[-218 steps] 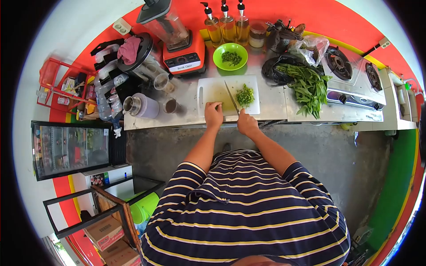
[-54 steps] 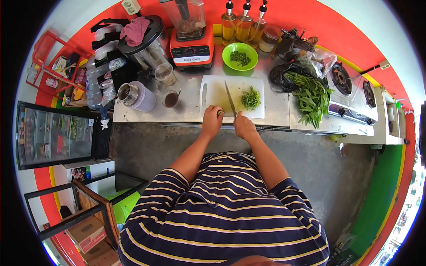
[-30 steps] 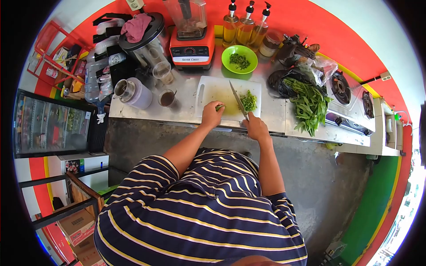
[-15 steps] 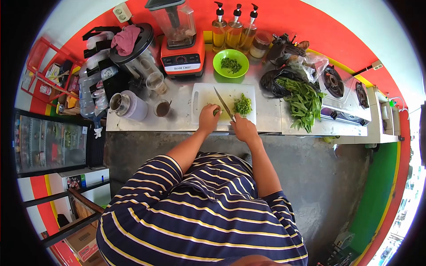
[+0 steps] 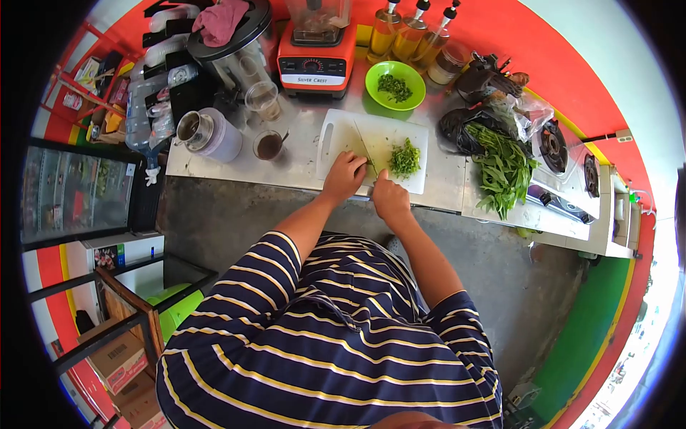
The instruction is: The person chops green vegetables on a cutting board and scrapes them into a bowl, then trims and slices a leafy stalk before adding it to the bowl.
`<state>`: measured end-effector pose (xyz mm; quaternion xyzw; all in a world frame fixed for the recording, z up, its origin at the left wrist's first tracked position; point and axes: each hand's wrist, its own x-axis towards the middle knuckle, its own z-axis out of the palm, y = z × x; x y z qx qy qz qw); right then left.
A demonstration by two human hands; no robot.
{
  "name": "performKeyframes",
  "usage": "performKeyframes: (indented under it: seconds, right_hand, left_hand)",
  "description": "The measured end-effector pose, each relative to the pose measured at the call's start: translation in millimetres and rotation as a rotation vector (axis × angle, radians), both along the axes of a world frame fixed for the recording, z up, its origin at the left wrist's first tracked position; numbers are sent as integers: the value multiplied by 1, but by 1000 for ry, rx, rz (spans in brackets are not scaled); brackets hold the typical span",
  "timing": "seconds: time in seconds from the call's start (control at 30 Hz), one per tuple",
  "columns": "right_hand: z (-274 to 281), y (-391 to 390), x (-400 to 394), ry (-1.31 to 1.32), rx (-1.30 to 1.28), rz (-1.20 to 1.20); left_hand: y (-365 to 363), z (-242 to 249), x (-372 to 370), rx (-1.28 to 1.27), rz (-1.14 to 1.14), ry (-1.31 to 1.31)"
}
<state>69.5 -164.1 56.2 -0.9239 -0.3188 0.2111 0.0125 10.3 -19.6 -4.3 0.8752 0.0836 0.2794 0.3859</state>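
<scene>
My right hand is closed round the handle of a kitchen knife, at the front edge of the white cutting board. The blade points away from me and looks thin, seen nearly edge-on. My left hand rests on the board with its fingers bent close to the left side of the blade. A small green vegetable piece shows at its fingertips, mostly hidden under them. Right of the knife lies a heap of chopped greens.
Behind the board stands a green bowl holding chopped greens. A glass of dark drink and a metal flask are to the left, a red blender behind. Leafy stalks and a stove stand right.
The view has shifted, so the counter appears tilted and its things sit further right. The blade has turned from showing its broad side to nearly edge-on, and my left fingers are closer to it.
</scene>
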Motion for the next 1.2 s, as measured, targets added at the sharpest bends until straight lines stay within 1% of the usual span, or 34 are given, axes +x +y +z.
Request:
performKeyframes:
  seconds: [0.03,0.17,0.23,0.3,0.47,0.53,0.57,0.63,0.77,0.83,0.87,0.93,0.97,1.1,1.2]
  right_hand:
    - [4,0,4,24,29,22]
    - [9,4,4,7,-2,57]
    - [5,14,-1,88,-25,-51]
    - [2,26,-1,114,-14,-77]
    - [8,44,9,164,10,-93]
    - [17,46,12,159,-106,-36]
    - [20,46,12,156,-109,-31]
    - [23,46,10,247,-245,-12]
    - [16,46,3,206,-242,25]
    - [15,53,10,259,-186,-43]
    - [15,54,15,262,-182,-46]
    - [21,53,26,365,-177,-37]
    - [22,47,24,383,-120,-90]
    - [16,41,1,282,-120,-76]
    - [18,46,13,307,-119,-57]
  left_hand:
    - [1,-2,0,-1,9,-1]
    - [4,-3,0,-14,5,28]
    - [2,0,0,-32,11,28]
    - [1,0,1,-48,48,-18]
    - [2,-3,-1,-19,65,-7]
    - [1,-3,0,-11,77,-34]
    - [1,-3,-1,-7,78,-28]
    - [0,-4,0,-2,84,-26]
    - [1,-2,0,10,75,-39]
    - [0,-3,-2,15,60,-25]
    - [0,-3,-2,4,57,-22]
    - [1,-3,-2,-2,48,-20]
    - [0,-3,-3,-1,50,-23]
    - [-1,-1,-1,9,67,-42]
    - [1,-3,1,-23,67,-63]
